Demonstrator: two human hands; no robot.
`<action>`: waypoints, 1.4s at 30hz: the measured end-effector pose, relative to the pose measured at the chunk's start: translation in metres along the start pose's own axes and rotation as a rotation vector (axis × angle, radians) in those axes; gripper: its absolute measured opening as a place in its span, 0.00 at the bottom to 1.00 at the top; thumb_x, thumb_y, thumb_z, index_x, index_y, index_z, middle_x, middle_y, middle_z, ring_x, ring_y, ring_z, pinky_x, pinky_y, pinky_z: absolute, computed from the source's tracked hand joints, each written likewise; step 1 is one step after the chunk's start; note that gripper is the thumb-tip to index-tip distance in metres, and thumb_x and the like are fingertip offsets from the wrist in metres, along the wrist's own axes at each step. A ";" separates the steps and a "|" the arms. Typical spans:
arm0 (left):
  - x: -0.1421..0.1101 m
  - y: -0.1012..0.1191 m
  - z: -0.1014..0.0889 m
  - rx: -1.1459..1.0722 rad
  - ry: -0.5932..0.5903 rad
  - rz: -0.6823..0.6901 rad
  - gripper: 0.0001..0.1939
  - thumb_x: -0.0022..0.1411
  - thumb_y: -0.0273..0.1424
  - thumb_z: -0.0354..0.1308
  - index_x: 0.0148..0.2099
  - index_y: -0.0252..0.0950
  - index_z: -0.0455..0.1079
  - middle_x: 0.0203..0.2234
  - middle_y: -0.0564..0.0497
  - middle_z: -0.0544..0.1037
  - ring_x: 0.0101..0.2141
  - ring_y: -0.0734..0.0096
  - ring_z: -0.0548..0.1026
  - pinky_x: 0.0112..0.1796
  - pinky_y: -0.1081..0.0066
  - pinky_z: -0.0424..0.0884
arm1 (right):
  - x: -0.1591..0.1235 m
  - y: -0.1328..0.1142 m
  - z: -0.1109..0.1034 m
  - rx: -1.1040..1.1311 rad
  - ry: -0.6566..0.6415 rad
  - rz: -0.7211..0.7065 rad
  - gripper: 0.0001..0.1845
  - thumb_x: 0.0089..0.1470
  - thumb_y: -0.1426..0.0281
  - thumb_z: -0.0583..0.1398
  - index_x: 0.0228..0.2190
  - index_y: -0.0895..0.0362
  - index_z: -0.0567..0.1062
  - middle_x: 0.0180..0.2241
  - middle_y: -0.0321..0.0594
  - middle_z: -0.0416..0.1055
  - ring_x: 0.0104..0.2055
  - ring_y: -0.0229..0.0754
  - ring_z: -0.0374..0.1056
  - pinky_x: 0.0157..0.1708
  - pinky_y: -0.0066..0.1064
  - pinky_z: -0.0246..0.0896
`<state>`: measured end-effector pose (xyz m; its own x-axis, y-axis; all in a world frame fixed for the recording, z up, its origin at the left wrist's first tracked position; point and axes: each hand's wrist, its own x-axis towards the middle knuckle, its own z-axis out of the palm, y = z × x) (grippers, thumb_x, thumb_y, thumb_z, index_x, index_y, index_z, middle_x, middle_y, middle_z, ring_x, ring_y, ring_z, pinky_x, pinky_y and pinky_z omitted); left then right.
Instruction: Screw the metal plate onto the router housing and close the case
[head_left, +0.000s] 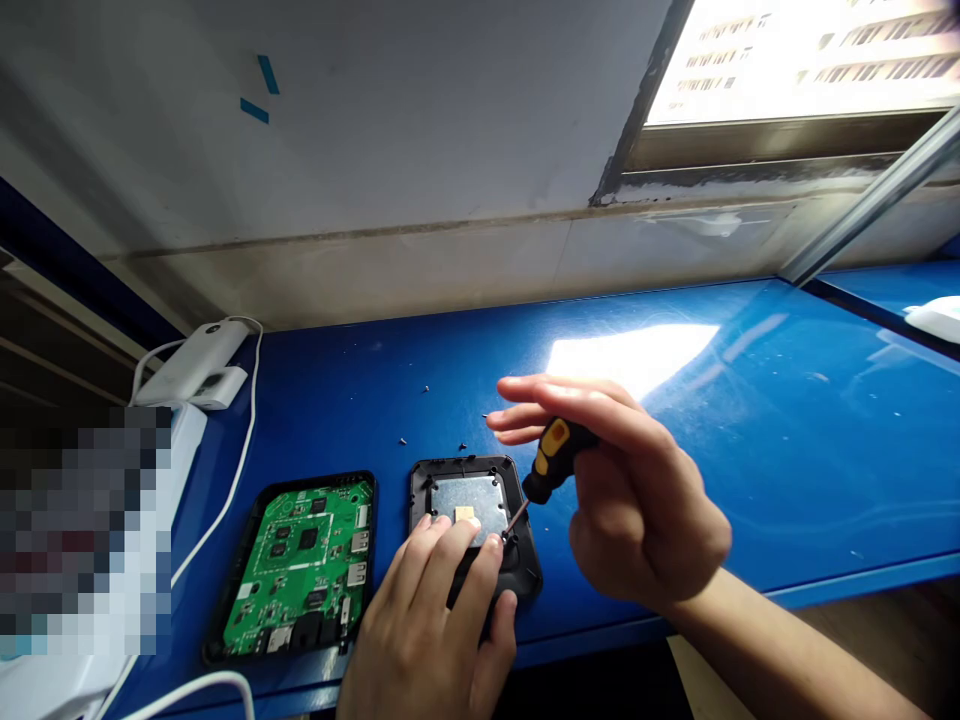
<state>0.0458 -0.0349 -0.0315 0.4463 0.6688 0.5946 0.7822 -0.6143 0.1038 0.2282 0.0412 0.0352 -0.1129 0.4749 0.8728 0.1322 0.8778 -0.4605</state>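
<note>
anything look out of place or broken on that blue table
A few tiny metal screws lie scattered on the glossy blue tabletop, beyond the square black plastic cover. Left loose rather than gathered together, they might easily get lost. No spill or breakage stands out.

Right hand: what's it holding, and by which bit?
The right hand holds a screwdriver by its black-and-yellow handle.

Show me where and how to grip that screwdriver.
Best by the thick black-and-yellow handle, from the right and above, as the right hand does: it tilts up rightward, while the thin shaft slopes down-left toward the black cover. The handle's thickness should give better purchase.
</note>
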 end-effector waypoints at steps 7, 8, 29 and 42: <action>-0.001 0.007 0.001 -0.037 0.017 -0.067 0.13 0.71 0.29 0.58 0.56 0.39 0.76 0.50 0.47 0.82 0.52 0.54 0.79 0.53 0.57 0.78 | 0.004 -0.003 -0.002 -0.129 0.029 -0.038 0.30 0.57 0.80 0.67 0.60 0.56 0.73 0.39 0.41 0.72 0.35 0.40 0.75 0.31 0.32 0.79; -0.001 0.009 0.001 -0.051 0.023 -0.093 0.13 0.71 0.29 0.58 0.55 0.39 0.76 0.50 0.47 0.82 0.52 0.54 0.79 0.54 0.56 0.77 | 0.003 -0.003 -0.002 -0.128 0.035 -0.054 0.28 0.58 0.79 0.66 0.60 0.58 0.74 0.39 0.41 0.71 0.34 0.40 0.74 0.29 0.32 0.77; -0.002 0.012 0.003 -0.065 0.036 -0.123 0.13 0.71 0.28 0.57 0.54 0.42 0.78 0.50 0.46 0.82 0.51 0.52 0.79 0.53 0.54 0.78 | 0.004 -0.006 -0.001 -0.133 0.054 -0.107 0.17 0.67 0.66 0.58 0.52 0.57 0.80 0.34 0.45 0.69 0.34 0.47 0.72 0.24 0.39 0.73; -0.002 0.010 0.002 -0.046 0.031 -0.109 0.12 0.70 0.28 0.58 0.53 0.41 0.77 0.48 0.45 0.82 0.51 0.53 0.79 0.53 0.56 0.78 | 0.007 -0.002 -0.002 -0.097 0.012 -0.074 0.12 0.65 0.65 0.64 0.49 0.54 0.79 0.39 0.40 0.62 0.33 0.40 0.71 0.24 0.32 0.74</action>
<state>0.0535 -0.0411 -0.0330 0.3451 0.7198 0.6024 0.8046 -0.5573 0.2050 0.2292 0.0430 0.0426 -0.1141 0.4080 0.9058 0.2184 0.8998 -0.3777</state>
